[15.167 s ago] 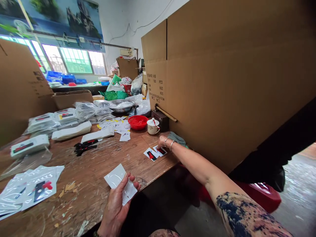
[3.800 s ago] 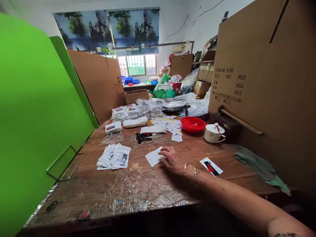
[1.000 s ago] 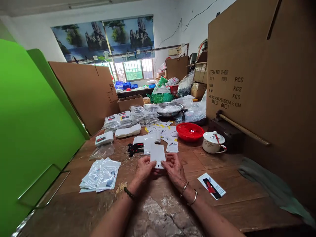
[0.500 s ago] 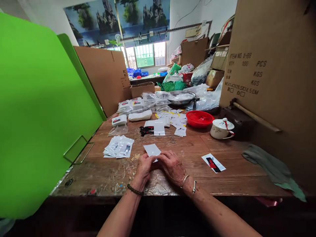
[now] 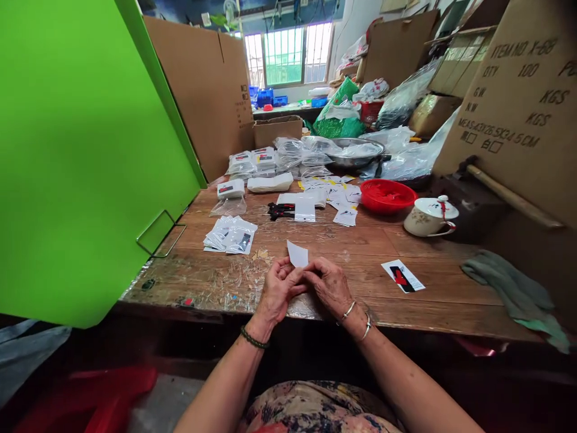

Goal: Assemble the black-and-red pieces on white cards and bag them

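A small white card (image 5: 298,255) stands tilted up between my two hands near the table's front edge. My left hand (image 5: 279,288) pinches its lower edge between thumb and fingers. At the same lower edge, my right hand (image 5: 328,282) has its fingertips closed, meeting the left ones. Whether the card is inside a clear sleeve, I cannot tell. To the left lies a pile of clear packets (image 5: 231,234) with printed cards inside. On the right, a printed card with a black and red item (image 5: 403,276) lies flat.
Beyond my hands are black and red pieces (image 5: 280,211), white sleeves (image 5: 305,210) and loose printed cards (image 5: 345,216). A red basket (image 5: 388,197) and a lidded mug (image 5: 428,218) stand at right. Cardboard (image 5: 193,90) and a green panel (image 5: 90,150) border the left.
The camera view has tilted down and shifted left. My hands have raised the white card more upright and turned it; the left hand's fingers now show more from the side.
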### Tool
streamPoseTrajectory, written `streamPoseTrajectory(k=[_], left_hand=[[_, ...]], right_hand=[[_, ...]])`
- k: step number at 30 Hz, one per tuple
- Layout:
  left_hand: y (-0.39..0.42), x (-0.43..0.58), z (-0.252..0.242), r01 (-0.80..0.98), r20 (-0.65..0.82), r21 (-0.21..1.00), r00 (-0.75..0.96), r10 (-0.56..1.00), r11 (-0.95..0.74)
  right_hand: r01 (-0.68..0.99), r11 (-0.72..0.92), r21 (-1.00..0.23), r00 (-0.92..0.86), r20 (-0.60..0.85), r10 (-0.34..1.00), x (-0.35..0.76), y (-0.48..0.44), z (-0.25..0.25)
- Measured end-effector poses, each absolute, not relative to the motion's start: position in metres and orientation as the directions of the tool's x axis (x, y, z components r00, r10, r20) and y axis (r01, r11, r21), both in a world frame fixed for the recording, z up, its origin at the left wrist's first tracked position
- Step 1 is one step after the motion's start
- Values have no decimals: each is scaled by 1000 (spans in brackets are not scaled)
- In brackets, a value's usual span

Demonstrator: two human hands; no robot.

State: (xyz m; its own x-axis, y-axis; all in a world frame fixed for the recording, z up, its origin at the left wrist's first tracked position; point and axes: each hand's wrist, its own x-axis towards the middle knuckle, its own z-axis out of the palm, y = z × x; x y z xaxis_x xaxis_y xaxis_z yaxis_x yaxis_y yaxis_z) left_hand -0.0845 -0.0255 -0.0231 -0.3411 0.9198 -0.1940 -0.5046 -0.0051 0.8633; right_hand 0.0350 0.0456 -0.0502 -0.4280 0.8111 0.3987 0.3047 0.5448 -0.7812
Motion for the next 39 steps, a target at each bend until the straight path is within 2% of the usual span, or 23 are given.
streamPoseTrajectory(k=[3, 7, 10, 14, 18, 20, 23, 27, 33, 36, 39], left_hand=[[-29, -78, -32, -455, -166, 889, -430, 887, -55], [-26, -76, -40, -389, -174, 920, -511, 842, -46], [-25, -76, -41, -318, -148, 947, -526, 838, -33], [-25, -77, -42, -212, -79, 976, -537, 840, -44], [-23, -79, -42, -253, -145, 968, -549, 823, 2], [-22, -80, -42, -251, -156, 968, -567, 809, 11], [-19, -81, -43, -188, -141, 982, -589, 796, 35], [-17, -84, -42, -55, -104, 995, -587, 803, 89], [-13, -86, -41, 154, -22, 977, -618, 786, 149], [-12, -84, -41, 242, 32, 955, -656, 754, 170], [-11, -81, -39, 316, 88, 933, -666, 740, 174]], right_hand=[[305, 375, -876, -417, 231, 879, 31, 47, -51], [233, 214, -948, -530, 61, 846, 32, 51, -47], [198, 171, -965, -564, 30, 825, 34, 53, -46], [196, 181, -964, -487, 65, 871, 31, 51, -49], [170, 67, -983, -514, -31, 857, 29, 51, -49], [179, 62, -982, -536, -45, 843, 28, 51, -47], [222, 143, -964, -507, 11, 862, 26, 48, -46], [332, 382, -862, -375, 251, 892, 21, 38, -52], [449, 604, -658, -296, 528, 796, 17, 24, -57], [490, 658, -572, -298, 599, 743, 18, 21, -52], [545, 668, -506, -334, 600, 727, 18, 21, -46]])
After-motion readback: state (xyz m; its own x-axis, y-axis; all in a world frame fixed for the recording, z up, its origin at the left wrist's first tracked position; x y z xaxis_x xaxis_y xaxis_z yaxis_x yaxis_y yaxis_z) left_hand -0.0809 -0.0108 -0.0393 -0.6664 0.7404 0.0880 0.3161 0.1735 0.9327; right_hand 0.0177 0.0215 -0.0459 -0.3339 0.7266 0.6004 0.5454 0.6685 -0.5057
